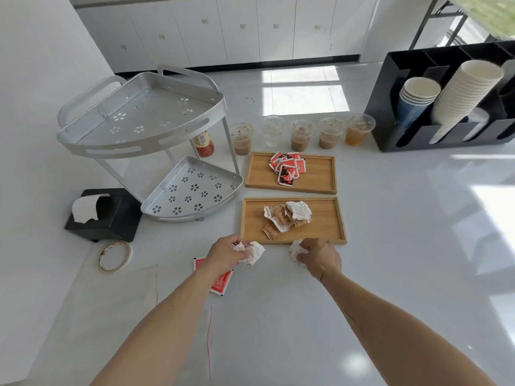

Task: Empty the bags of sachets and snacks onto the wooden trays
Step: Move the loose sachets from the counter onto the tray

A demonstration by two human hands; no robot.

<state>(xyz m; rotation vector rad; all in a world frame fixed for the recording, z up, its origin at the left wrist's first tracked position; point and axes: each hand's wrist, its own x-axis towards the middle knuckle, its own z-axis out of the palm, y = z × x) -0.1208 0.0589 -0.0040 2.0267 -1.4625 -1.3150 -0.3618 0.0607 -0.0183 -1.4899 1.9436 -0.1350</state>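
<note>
Two wooden trays lie on the white counter. The far tray [317, 174] holds a pile of red sachets [287, 168]. On the near tray [250, 218] sits a heap of brown snacks in white wrappers [287, 217]. Just in front of the near tray, my left hand [225, 253] grips a crumpled white wrapper [255, 252], and my right hand [320, 256] grips another crumpled white wrapper [295, 250]. A flat red bag [220, 280] lies on the counter under my left wrist, partly hidden.
A silver two-tier corner rack [150, 129] stands to the left, with a sauce bottle [204, 143] behind it. Several lidded drink cups [301, 135] line up behind the trays. A black cup organiser [446, 101] is at right. A black tissue box [106, 215] and tape roll [114, 256] are at left.
</note>
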